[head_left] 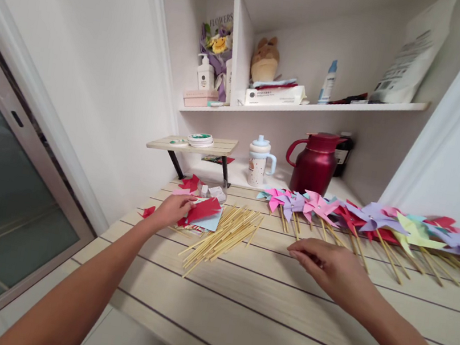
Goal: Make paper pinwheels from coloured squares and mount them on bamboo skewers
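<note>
At the left of the table, my left hand (175, 209) pinches a red paper piece (204, 209) by its left edge. Beneath it lies a light blue paper sheet (213, 222), with more red paper (148, 212) to the left. A loose pile of thin wooden sticks (224, 235) lies just right of the papers. My right hand (326, 263) hovers over or rests on the table, fingers curled and close together; whether anything is in them is hidden. Beyond it, a row of finished paper pinwheels (372, 217) in pink, purple, red and yellow lies on sticks.
A small raised wooden stand (193, 144) bears round white tape rolls (200, 140). Behind the sticks stand a lidded cup (257, 165) and a dark red jug (314, 165). Small clear boxes (214, 192) sit behind the papers. A shelf (309, 108) hangs above the table.
</note>
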Tool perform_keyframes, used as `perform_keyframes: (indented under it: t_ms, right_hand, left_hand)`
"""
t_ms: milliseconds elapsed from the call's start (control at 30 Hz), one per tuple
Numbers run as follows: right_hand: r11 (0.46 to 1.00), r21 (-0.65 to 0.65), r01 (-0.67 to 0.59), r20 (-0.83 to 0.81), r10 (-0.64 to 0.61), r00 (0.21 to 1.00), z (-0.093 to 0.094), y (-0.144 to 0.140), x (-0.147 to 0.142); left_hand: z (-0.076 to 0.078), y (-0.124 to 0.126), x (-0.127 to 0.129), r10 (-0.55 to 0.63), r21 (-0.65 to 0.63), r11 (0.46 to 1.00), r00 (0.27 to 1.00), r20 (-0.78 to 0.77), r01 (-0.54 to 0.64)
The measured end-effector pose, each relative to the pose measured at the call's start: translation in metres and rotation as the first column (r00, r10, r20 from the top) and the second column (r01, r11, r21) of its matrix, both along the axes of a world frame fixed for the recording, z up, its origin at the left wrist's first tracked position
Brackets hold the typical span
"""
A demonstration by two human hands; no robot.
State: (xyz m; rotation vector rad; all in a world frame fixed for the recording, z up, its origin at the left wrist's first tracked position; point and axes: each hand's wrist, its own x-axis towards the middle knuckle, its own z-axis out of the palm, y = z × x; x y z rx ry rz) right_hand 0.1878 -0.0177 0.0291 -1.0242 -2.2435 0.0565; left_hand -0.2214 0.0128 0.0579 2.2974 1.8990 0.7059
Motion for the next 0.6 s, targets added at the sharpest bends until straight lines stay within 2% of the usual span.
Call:
perform_keyframes:
  t_ms: [133, 367, 600]
  right_hand:
    - [1.000, -0.015, -0.005, 0.009, 0.005, 1.000, 0.001, -0.001, 0.000]
    - [1.000, -0.026, -0.001, 0.016, 0.002, 1.000, 0.000, -0.001, 0.001]
    - [0.999, -0.039, 0.005, 0.032, -0.004, 0.999, 0.000, -0.001, 0.001]
  left_hand:
    - [-0.001, 0.003, 0.003, -0.009, -0.010, 1.000, 0.994, -0.111, 0.008]
    - [0.006, -0.011, 0.024, -0.138, -0.089, 0.989, 0.943, -0.301, 0.116]
    - [0.009, -0.016, 0.030, -0.157, -0.170, 0.980, 0.936, -0.316, 0.107]
